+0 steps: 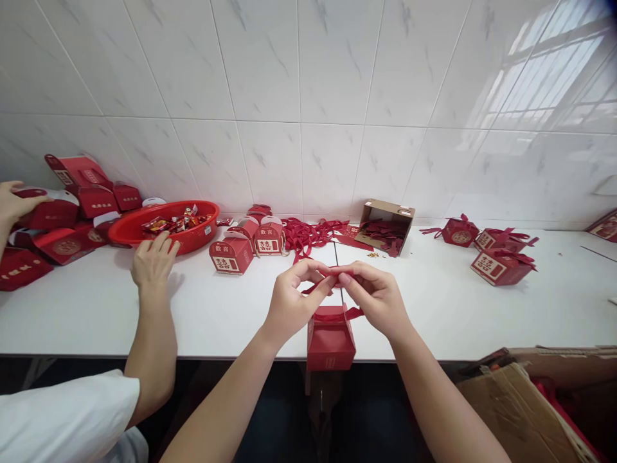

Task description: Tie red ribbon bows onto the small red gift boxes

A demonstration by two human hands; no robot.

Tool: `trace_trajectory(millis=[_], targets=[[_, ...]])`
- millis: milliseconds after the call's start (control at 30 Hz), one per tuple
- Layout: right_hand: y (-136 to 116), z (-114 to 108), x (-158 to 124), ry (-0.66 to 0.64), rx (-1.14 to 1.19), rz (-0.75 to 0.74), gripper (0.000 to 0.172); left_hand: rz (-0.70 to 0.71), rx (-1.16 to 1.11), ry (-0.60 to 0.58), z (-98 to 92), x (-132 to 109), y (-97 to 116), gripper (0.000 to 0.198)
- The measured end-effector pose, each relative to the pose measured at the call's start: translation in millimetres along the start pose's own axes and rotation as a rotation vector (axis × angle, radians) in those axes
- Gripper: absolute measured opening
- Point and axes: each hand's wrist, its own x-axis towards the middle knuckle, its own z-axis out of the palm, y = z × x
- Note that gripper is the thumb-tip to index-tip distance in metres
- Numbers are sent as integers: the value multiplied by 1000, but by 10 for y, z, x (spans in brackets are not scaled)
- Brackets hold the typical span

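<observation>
A small red box [330,344] stands at the table's front edge, with a dark red ribbon [354,313] across its top. Just above and beyond it, my left hand [299,297] pinches a strip of red ribbon [336,272] between thumb and fingers. My right hand [373,296] grips the same strip from the other side, fingertips close to those of my left hand. The fingers partly hide how the ribbon is folded there. Beyond my hands lies a loose heap of red ribbons [308,236].
Left of centre are closed red boxes [234,256]. A red basin [195,239] of sweets is near a co-worker's hand [155,258]; another hand touches stacked boxes. An open carton [407,231] stands by the wall, ribboned boxes [504,267] right, a cardboard box [511,405] lower right.
</observation>
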Motion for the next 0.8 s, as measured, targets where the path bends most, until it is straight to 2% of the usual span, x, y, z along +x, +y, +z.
trace_trajectory(millis=[100,233,333,433,500,567,700,800], targets=[[42,-54,10,-60,-61,-62,19,-119,-138,-82,-38,-1,-25,17],[109,-161,28,-202,-301,-310,23,-270,-362,-86,-96,24,-64,16],[156,-208,37,-223,-491,-451,29,-305,-420,-42,-127,47,-72,15],[196,-220,39,-186,-616,-510,32,-291,-429,-56,-139,49,-68,19],[220,-217,34,-166,-650,-523,33,-246,-386,-78,-133,28,-69,24],[242,-209,18,-148,-644,-526,33,-147,-248,-53,-116,-7,-78,29],[273,-196,-77,-23,-559,-445,31,159,167,130,-84,-76,-115,34],[293,-252,-226,140,-498,-280,24,311,309,246,-147,-112,-175,32]])
